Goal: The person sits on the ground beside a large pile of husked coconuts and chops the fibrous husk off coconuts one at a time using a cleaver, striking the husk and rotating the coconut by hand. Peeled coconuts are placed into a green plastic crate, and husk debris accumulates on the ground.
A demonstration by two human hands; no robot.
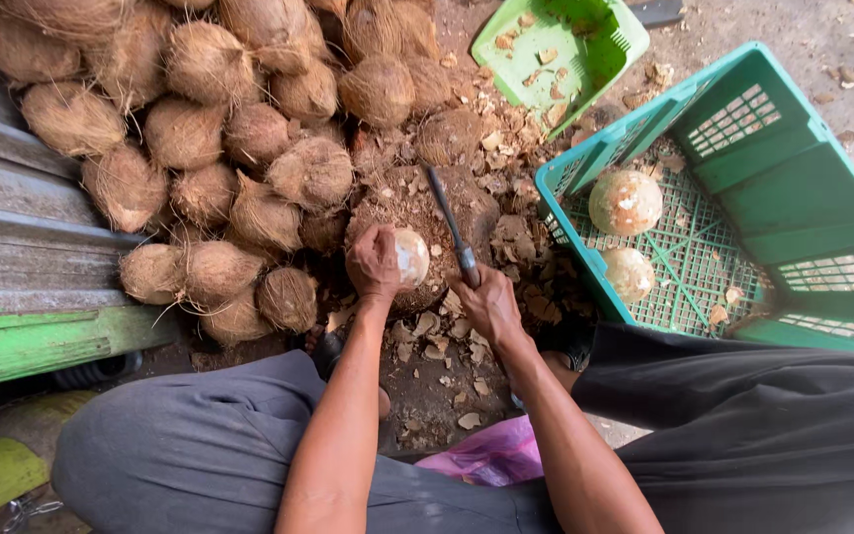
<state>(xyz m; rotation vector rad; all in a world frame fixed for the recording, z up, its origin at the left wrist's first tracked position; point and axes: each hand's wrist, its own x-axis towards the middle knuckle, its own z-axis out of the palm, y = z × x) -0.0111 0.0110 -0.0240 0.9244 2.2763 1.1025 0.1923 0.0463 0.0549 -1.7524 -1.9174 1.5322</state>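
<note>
Coconut [411, 256], pale and already stripped of its husk, rested on a round wooden chopping block [417, 213] on the ground, just in front of the person's knees. The left hand [375, 262] had its grip clenched over the nut's left side, holding it down on the block. The right hand [489, 302] was closed around the handle of a knife [450, 225], whose dark blade pointed up and away across the block, just beside the nut. Brown, fibrous coconuts [210, 129] lay heaped to the left and behind the block. Shell chips [437, 346] littered the ground around it. To the right stood a teal plastic crate [793, 198] holding two peeled nuts [626, 202], and farther back lay a green dustpan [555, 44] with a few chips in it.
</note>
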